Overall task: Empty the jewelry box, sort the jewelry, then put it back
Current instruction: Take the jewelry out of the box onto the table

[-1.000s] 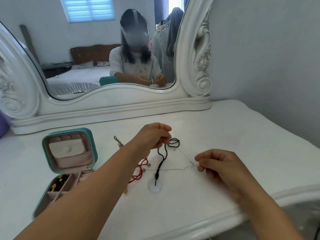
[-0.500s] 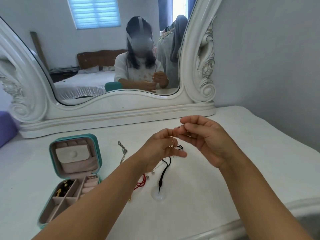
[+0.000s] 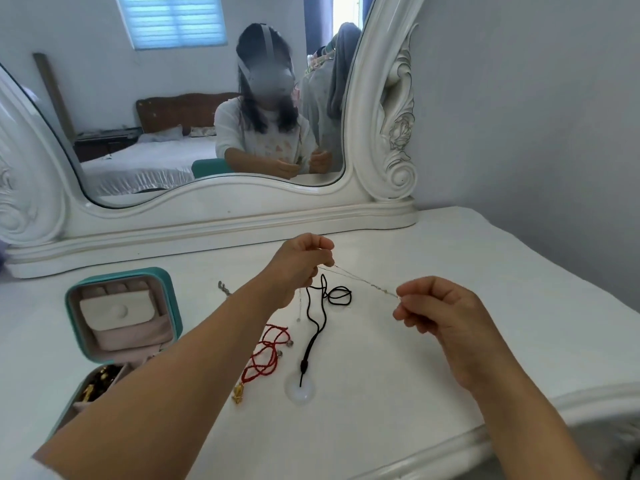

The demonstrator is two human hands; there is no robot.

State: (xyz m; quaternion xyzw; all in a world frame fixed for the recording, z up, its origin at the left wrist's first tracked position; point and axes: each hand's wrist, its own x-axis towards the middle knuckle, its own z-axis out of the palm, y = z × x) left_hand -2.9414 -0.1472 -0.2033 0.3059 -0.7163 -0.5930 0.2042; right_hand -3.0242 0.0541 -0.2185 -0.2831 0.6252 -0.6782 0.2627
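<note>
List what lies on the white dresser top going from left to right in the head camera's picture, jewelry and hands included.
Teal jewelry box → red cord bracelet → left hand → black cord necklace with white ring pendant → thin silver chain stretched between the hands → right hand.

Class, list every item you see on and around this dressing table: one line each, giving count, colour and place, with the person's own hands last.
Open teal jewelry box: one, pink lining, table's left.
Red cord bracelet with gold charm: one, lying centre.
Black cord necklace with white ring pendant: one, beside the red cord.
Thin silver chain: one, stretched between both hands.
Short silver chain piece: one, behind the left arm.
White carved mirror: one, at the back.
White table: one.
Left hand: pinches chain.
Right hand: pinches chain.
</note>
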